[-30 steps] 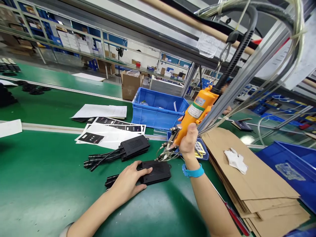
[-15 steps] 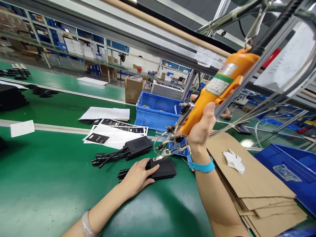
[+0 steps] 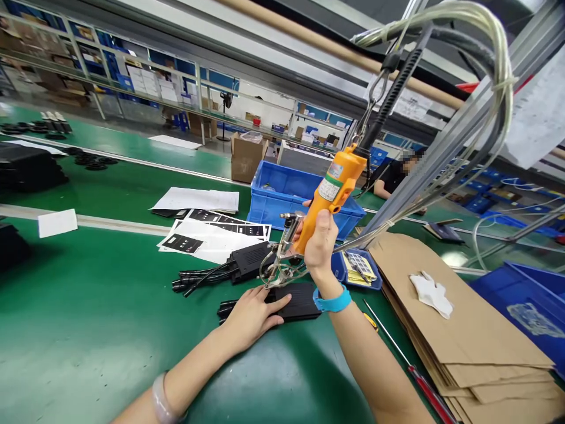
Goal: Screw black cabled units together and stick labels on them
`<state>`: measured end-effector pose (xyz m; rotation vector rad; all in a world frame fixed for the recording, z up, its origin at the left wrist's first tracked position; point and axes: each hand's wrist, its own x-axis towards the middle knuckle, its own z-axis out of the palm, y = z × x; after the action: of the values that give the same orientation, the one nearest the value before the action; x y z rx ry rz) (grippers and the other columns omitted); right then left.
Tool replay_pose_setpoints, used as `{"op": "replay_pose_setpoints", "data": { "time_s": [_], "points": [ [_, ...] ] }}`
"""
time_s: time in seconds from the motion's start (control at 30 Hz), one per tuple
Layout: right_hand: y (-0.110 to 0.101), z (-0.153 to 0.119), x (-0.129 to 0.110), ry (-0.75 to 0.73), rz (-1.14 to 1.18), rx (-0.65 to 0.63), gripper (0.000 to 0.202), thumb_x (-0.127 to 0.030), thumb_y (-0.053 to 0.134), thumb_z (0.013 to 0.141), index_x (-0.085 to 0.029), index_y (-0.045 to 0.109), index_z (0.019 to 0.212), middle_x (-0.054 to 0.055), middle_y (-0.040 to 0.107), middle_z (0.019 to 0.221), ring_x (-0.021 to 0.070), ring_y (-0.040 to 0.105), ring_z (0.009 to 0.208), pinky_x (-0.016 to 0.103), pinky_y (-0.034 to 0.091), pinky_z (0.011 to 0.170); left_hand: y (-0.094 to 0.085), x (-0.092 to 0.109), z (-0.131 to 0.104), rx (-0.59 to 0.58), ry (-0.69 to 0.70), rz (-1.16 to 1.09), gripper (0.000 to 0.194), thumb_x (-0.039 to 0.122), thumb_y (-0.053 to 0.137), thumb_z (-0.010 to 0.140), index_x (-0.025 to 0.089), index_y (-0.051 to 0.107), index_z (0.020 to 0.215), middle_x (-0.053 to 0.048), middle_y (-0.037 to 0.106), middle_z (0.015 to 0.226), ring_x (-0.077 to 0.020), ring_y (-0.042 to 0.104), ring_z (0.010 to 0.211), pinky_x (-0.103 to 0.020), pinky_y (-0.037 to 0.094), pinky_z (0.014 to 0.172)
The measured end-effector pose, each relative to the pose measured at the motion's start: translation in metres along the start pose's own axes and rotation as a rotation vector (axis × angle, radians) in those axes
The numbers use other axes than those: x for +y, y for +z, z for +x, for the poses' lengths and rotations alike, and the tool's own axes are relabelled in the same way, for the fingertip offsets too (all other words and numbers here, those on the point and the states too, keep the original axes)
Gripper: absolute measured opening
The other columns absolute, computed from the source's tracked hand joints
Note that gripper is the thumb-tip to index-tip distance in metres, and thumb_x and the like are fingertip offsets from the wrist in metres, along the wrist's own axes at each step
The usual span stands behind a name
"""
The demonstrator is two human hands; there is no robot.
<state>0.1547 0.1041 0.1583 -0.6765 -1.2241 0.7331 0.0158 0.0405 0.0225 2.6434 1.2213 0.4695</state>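
My right hand (image 3: pixel 318 240) is wrapped round an orange electric screwdriver (image 3: pixel 331 188) that hangs from a hook and cable. Its lower end, with thin tubes and metal fittings, is over the far left part of a flat black box (image 3: pixel 300 301). On that box's left part lies my left hand (image 3: pixel 253 315), fingers spread, pressing it to the green bench. Black cables stick out of the box's left end. A second black box (image 3: pixel 249 262) with cables (image 3: pixel 198 278) lies just behind. The screwdriver's tip is hidden among the tubes.
Behind are printed sheets (image 3: pixel 212 235) and a blue bin (image 3: pixel 282 197). To the right are a small blue tray (image 3: pixel 377 281), a long red-handled screwdriver (image 3: pixel 430 391) and stacked cardboard (image 3: pixel 441 318) with a white glove (image 3: pixel 431 294). A person sits beyond the metal post.
My right hand has brought the orange screwdriver left and more over the box. My left hand stays on the box. The small tray and long screwdriver now show more fully.
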Motion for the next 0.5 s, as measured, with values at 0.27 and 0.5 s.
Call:
{"op": "replay_pose_setpoints", "data": {
  "time_s": [0.27, 0.5],
  "points": [
    [0.0026, -0.0012, 0.004, 0.009, 0.003, -0.027, 0.048, -0.069, 0.047, 0.087, -0.022, 0.054, 0.094, -0.005, 0.05, 0.055, 0.0126, 0.05, 0.042, 0.025, 0.041, 0.039, -0.0029, 0.0029, 0.0024, -0.048, -0.027, 0.006, 0.054, 0.04, 0.068, 0.088, 0.041, 0.049, 0.139, -0.013, 0.059, 0.125, -0.0346, 0.056, 0.119, -0.048, 0.05, 0.097],
    [0.0054, -0.0086, 0.0085, -0.002, -0.004, 0.001, 0.049, -0.069, 0.048, 0.087, -0.021, 0.055, 0.095, -0.004, 0.05, 0.056, 0.0122, 0.049, 0.041, 0.025, 0.043, 0.039, -0.0031, 0.0037, 0.0039, -0.046, -0.027, -0.013, 0.054, 0.039, 0.069, 0.088, 0.038, 0.05, 0.139, -0.015, 0.06, 0.124, -0.0358, 0.055, 0.121, -0.05, 0.049, 0.098]
  ]
}}
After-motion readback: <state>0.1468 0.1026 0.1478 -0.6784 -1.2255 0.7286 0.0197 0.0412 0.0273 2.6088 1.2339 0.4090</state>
